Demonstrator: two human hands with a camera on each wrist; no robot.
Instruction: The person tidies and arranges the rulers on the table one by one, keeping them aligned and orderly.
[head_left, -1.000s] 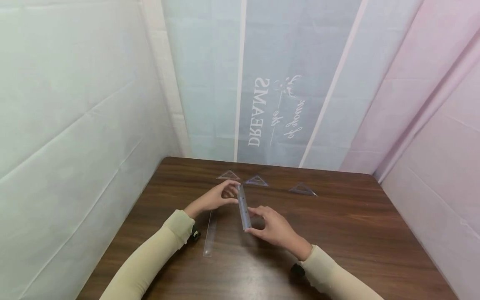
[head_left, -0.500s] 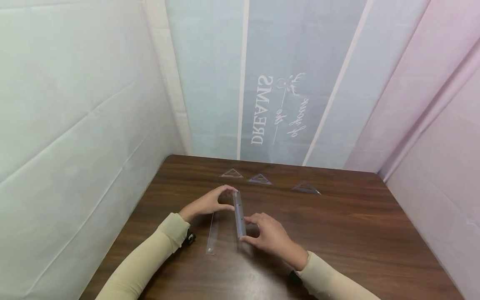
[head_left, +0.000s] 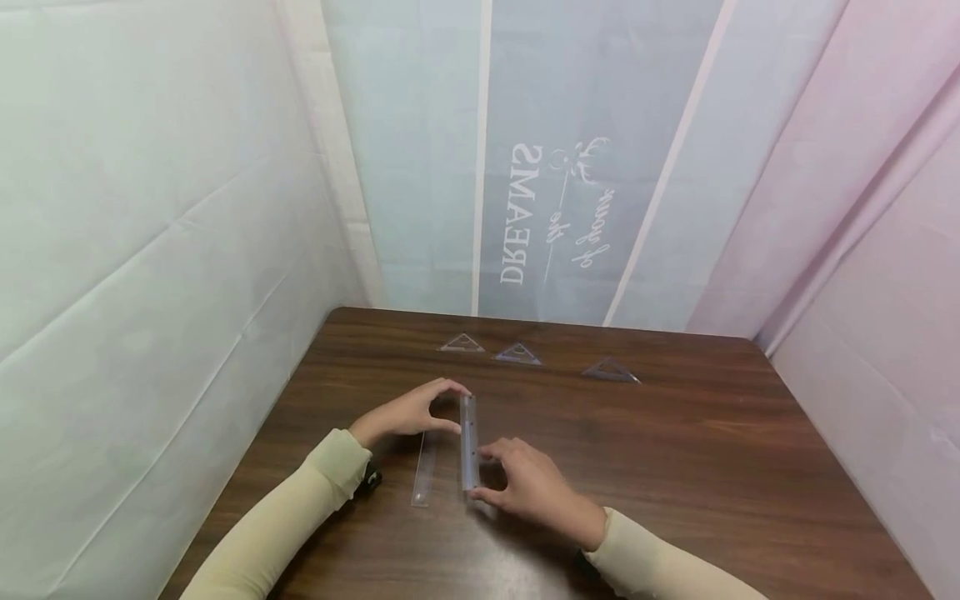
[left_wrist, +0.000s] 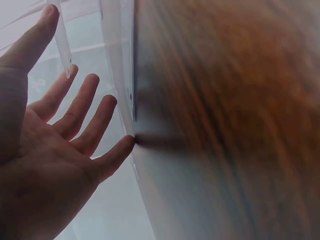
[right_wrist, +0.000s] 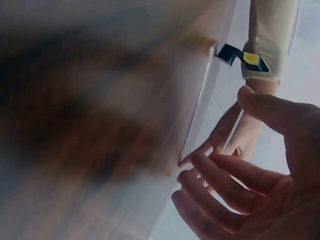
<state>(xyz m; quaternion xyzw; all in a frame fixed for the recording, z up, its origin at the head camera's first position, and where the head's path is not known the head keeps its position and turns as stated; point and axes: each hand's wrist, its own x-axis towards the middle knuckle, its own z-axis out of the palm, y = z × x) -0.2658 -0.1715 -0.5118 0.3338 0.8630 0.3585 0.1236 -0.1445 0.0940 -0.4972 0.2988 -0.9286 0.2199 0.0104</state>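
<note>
A clear plastic ruler (head_left: pixel 469 446) with a bluish tint is held between both hands above the middle of the table, its length running away from the person. At its far end, my left hand (head_left: pixel 408 410) holds it by thumb and index finger, the other fingers spread in the left wrist view. My right hand (head_left: pixel 536 483) grips the near end between thumb and fingers. A second clear ruler (head_left: pixel 423 479) lies flat on the table to the left, its far part hidden under the left hand. In the right wrist view the held ruler (right_wrist: pixel 234 131) appears edge-on.
Three clear set squares lie near the back of the brown wooden table (head_left: pixel 712 467): a left one (head_left: pixel 462 349), a bluish middle one (head_left: pixel 517 362) and a right one (head_left: pixel 613 377). Fabric walls (head_left: pixel 165 250) enclose the table's back and sides.
Both hands have brought the held ruler nearer to the person and slightly left. It has turned from a slant to nearly straight. The flat ruler and set squares stay put.
</note>
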